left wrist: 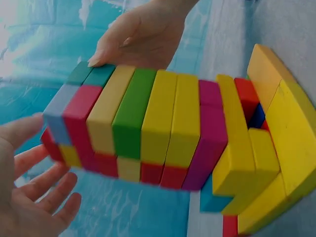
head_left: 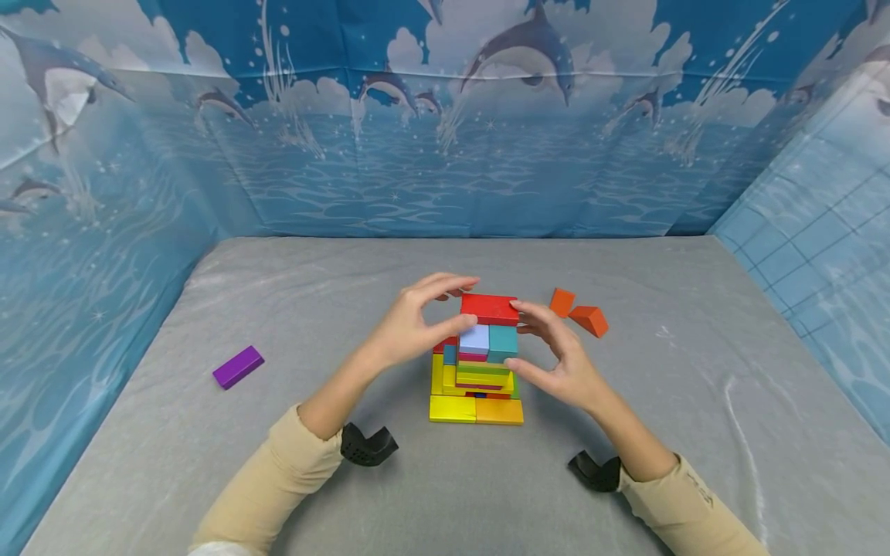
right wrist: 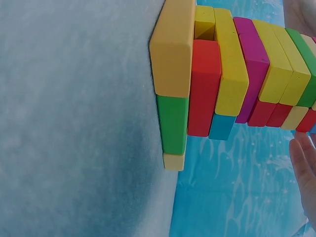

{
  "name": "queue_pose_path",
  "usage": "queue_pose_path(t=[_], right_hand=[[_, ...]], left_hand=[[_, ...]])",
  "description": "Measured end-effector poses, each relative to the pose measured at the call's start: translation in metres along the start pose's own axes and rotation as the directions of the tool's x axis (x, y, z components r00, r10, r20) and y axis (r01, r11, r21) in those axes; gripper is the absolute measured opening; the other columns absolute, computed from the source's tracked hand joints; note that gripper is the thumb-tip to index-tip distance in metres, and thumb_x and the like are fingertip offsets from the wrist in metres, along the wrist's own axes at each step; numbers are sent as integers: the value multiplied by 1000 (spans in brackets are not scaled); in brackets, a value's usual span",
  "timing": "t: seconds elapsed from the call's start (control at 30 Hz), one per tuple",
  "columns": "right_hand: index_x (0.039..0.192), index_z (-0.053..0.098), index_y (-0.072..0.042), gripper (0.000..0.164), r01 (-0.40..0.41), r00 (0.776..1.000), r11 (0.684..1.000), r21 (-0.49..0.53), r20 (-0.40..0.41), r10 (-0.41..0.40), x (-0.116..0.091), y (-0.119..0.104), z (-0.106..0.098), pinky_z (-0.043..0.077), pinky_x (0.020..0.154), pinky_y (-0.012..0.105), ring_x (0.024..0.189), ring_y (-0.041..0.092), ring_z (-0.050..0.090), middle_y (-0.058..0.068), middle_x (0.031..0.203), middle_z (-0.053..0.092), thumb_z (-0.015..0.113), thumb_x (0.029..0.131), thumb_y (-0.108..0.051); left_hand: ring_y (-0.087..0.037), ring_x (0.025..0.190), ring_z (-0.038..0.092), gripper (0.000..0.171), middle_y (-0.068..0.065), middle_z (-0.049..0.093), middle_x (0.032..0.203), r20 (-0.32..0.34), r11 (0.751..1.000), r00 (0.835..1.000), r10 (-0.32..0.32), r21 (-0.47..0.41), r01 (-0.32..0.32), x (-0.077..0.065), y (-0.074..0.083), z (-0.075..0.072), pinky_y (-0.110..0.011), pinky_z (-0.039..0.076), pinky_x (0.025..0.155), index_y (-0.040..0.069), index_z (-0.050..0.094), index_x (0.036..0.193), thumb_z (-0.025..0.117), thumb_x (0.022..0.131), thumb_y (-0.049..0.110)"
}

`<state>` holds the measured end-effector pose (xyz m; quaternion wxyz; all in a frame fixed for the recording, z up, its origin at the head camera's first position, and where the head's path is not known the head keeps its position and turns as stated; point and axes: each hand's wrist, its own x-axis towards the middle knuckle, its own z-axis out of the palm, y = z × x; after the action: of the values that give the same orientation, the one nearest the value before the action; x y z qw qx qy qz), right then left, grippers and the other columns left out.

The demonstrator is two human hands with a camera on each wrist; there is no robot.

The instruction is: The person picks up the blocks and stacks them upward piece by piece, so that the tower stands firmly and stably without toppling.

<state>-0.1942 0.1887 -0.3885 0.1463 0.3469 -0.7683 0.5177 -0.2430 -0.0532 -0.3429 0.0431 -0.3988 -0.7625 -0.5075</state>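
A tall tower of coloured wooden blocks [head_left: 484,369] stands between the two hands. At its top lie a red block [head_left: 490,309], a light blue block [head_left: 474,340] and a teal block [head_left: 503,340]. My left hand [head_left: 416,323] reaches round the upper left side, fingers spread, thumb tip by the red block's front corner. On the other side my right hand [head_left: 562,361] has its fingertips at the red block's right edge and its thumb lower, by the tower's front right. In the left wrist view, the right thumb touches the teal blocks [left wrist: 100,75]. Neither hand visibly pinches a block.
Two yellow-toned blocks [head_left: 453,409] form the tower's front base. Loose orange blocks [head_left: 589,320] lie behind to the right, and a purple block [head_left: 239,367] lies far left. Grey cloth [head_left: 313,286] covers the table; a dolphin-print curtain [head_left: 417,170] hangs behind.
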Motion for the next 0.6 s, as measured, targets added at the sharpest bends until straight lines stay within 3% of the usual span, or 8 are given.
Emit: queue_pose_path(t=[0.2,0.33,0.47,0.6], right_hand=[[132,37,5,75,-11,1000,1000,-4,-3,11,0,0,0,41,94,27,114,15,47,6,136,42,70,66,14],[132,37,6,75,-4,1000,1000,0,-5,4,0,-1,-1,41,94,27,115,15,47,7,136,42,70,65,15],[132,37,5,75,-6,1000,1000,5,-3,6,1,-2,-1,42,94,27,115,15,46,9,136,42,70,66,15],[132,37,5,74,-11,1000,1000,7,-3,11,1,-3,-1,42,94,27,114,15,47,8,135,42,70,66,15]], left_hand=[[-17,107,50,45,-4,57,120,-93,999,995,-27,24,29,-29,-21,-29,-36,41,90,7,54,126,67,83,14],[-24,115,46,50,-7,53,125,-107,981,991,-86,164,103,-61,-41,-56,-45,37,95,7,52,128,68,82,15],[-30,123,39,55,-10,48,130,-105,917,980,-172,346,198,-97,-59,-85,-54,30,98,10,48,131,69,81,20],[-37,120,39,56,-15,47,129,-139,851,963,-231,451,269,-133,-73,-112,-59,28,94,8,48,131,70,81,21]])
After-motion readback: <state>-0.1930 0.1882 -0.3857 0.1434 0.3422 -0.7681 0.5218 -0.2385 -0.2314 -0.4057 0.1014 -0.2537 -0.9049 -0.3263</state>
